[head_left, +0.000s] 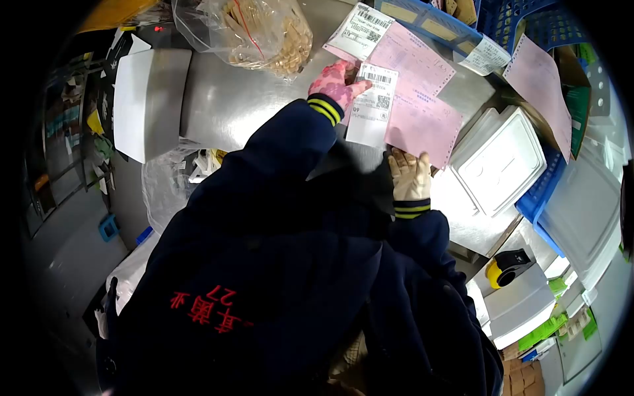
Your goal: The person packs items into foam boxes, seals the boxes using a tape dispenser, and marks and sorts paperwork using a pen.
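At left, a white box is standing beside a metal tabletop, with a clear plastic bag of tan pieces lying farther back. A worker in a dark jacket with striped cuffs is leaning over paperwork, the left hand resting at the upper left edge of a printed white label. Its thumb is lying across the label's edge, but whether the fingers are pinching the paper cannot be told. The label is lying to the right of and below those fingers, its long axis running away from the body with the far end tipping slightly right; the left hand is the nearer one. A pink sheet is spreading just to the right of the label. The right hand is lying at that sheet's near edge, below the label's near end, its fingers bent and slightly parted; any grip cannot be told. Farther right, a white lidded container is sitting beside the papers, a yellow-and-black tape dispenser nearer the body.
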`<control>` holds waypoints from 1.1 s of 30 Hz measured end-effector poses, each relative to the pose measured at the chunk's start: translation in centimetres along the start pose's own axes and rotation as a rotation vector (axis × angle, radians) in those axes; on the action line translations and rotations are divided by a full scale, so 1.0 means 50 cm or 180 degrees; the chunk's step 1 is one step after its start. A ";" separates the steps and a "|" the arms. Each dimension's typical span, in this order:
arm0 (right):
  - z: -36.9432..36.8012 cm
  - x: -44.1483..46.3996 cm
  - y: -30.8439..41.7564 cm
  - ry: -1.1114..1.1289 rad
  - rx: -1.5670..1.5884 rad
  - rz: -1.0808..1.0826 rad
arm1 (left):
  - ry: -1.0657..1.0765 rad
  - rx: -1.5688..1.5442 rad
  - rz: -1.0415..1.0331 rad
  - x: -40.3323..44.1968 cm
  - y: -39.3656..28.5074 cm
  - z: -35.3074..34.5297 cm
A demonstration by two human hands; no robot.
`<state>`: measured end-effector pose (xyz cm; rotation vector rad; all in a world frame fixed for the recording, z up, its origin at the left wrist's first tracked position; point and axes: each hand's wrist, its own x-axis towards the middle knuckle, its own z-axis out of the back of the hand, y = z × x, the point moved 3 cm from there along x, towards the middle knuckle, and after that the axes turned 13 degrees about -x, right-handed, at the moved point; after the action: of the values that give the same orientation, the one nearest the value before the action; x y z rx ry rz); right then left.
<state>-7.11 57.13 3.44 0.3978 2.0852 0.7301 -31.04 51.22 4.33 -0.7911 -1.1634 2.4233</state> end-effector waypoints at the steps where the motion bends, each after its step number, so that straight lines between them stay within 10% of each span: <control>1: -0.001 0.008 0.006 -0.0071 -0.0076 -0.0045 | -0.0082 -0.0001 -0.0166 0.007 0.008 -0.014; 13: -0.029 0.022 0.059 -0.0191 -0.0328 0.0146 | 0.0662 -0.1694 0.0513 -0.012 0.009 -0.002; 21: -0.054 0.003 0.073 0.0067 -0.0350 0.0374 | 0.0554 -0.1393 -0.0404 -0.027 0.001 0.034; 25: -0.058 0.011 0.069 0.0423 -0.0277 0.0646 | 0.0140 -0.2345 0.0752 -0.100 0.006 0.061; 33: -0.072 0.004 0.050 0.0099 -0.0022 0.0422 | 0.1719 -0.2758 0.2529 -0.224 0.045 -0.012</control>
<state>-10.13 57.92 6.52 0.5278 2.0998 0.8259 -21.99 44.44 5.99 -2.3553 -1.8850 1.8217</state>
